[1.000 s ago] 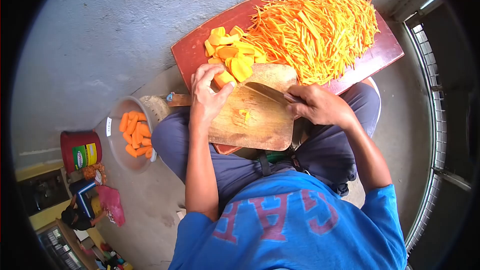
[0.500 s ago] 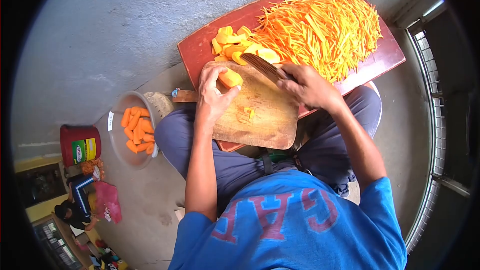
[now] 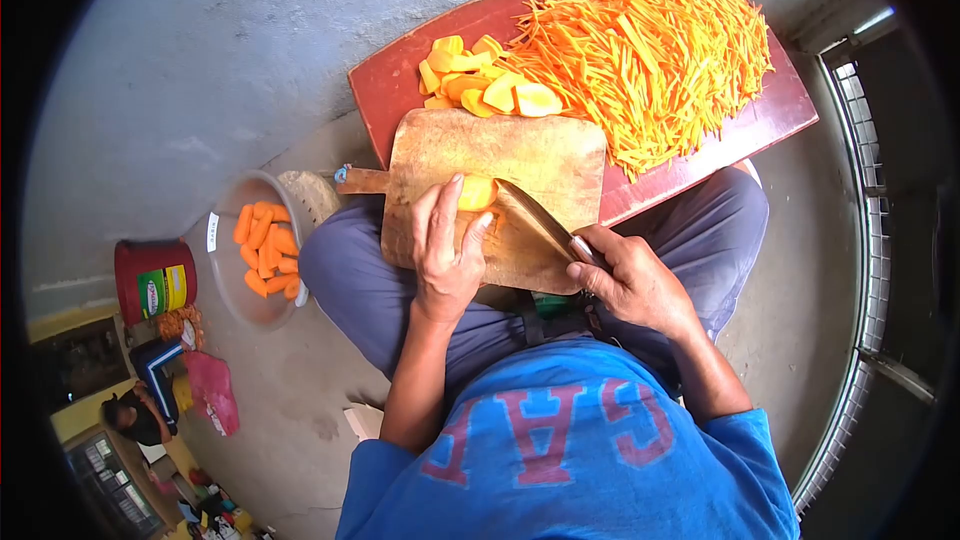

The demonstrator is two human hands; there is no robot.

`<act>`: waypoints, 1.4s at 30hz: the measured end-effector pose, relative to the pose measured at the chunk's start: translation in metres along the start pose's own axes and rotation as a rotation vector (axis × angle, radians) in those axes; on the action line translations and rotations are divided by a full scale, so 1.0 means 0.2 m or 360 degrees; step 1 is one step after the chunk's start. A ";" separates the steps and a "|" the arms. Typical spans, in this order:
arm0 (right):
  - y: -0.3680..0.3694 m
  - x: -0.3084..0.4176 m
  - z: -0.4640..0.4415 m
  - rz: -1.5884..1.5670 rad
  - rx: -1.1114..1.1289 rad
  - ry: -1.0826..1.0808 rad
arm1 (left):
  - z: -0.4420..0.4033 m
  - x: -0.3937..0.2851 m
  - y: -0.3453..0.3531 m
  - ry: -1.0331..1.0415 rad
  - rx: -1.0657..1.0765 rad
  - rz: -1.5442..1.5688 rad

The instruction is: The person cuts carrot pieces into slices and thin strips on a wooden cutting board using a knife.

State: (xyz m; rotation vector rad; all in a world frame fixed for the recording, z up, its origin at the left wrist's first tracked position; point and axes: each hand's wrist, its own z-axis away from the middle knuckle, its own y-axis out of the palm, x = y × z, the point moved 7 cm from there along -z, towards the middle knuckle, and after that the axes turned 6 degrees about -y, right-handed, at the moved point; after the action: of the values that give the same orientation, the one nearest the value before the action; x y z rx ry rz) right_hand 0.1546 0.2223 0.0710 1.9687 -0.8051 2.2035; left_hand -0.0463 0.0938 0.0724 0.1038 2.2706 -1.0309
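Observation:
My left hand [image 3: 447, 255] holds a carrot piece [image 3: 477, 192] between thumb and fingers on the wooden cutting board [image 3: 540, 155]. In my right hand [image 3: 635, 280] is the handle of a knife [image 3: 540, 217], its blade slanting up and left with the tip beside the carrot piece. Small orange scraps lie on the board under the blade. Beyond the board, carrot slices [image 3: 480, 80] are heaped on the red table [image 3: 385, 80], touching a large mound of shredded carrot [image 3: 640, 60].
Whole peeled carrots [image 3: 268, 245] sit in a clear plastic tub [image 3: 235, 290] on the floor at left. Behind it stands a red bucket [image 3: 135, 280]. Another person [image 3: 140, 415] sits at the far lower left, near a pink bag [image 3: 208, 387]. A wall runs behind the table.
My left hand has brought the carrot piece from the board's upper left edge nearer to me. My right hand has lowered the knife from the slices to beside the piece.

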 end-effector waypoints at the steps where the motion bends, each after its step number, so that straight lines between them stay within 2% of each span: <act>1: 0.00 -0.01 0.00 -0.0051 0.0026 0.0096 | 0.00 0.00 -0.01 -0.0001 -0.0028 -0.0037; 3: -0.01 0.00 -0.01 -0.0148 0.0068 0.0291 | -0.02 0.06 0.00 -0.0123 0.0022 0.0108; 7: 0.01 0.03 0.00 -0.0157 0.0110 0.0201 | -0.03 0.07 -0.04 -0.0154 -0.0013 0.0217; 8: 0.02 0.05 0.01 -0.0164 0.0147 0.0208 | -0.02 0.07 -0.06 -0.0252 0.0012 0.0281; 10: 0.05 0.05 0.05 -0.0139 0.0258 0.0232 | 0.02 0.04 -0.12 -0.0124 0.0023 0.0192; 12: 0.07 0.06 0.09 -0.0010 0.0190 0.0098 | 0.08 0.03 -0.15 -0.0010 0.0040 0.0126; 14: 0.07 0.10 0.12 0.0158 0.0156 0.0008 | 0.14 0.02 -0.12 -0.0005 0.0039 0.0168; 17: 0.06 0.18 0.13 0.0193 0.0110 0.0104 | 0.18 0.04 -0.09 -0.0002 0.0046 0.0146; 22: 0.03 0.33 0.10 0.0184 0.0132 0.0041 | 0.19 0.06 -0.06 -0.0038 0.0011 0.0095; 32: 0.04 0.43 0.07 0.0413 0.0370 0.0002 | 0.19 0.04 -0.04 0.0249 0.0060 0.0020; 42: 0.05 0.40 -0.01 0.0357 0.0447 0.0102 | 0.17 0.05 -0.03 0.0187 0.0012 -0.0005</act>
State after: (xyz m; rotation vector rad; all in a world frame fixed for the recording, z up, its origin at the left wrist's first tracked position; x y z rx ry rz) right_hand 0.1361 0.1928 0.1428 1.9963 -0.7795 2.6233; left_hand -0.0380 0.0630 0.0544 0.1682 2.3729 -1.0603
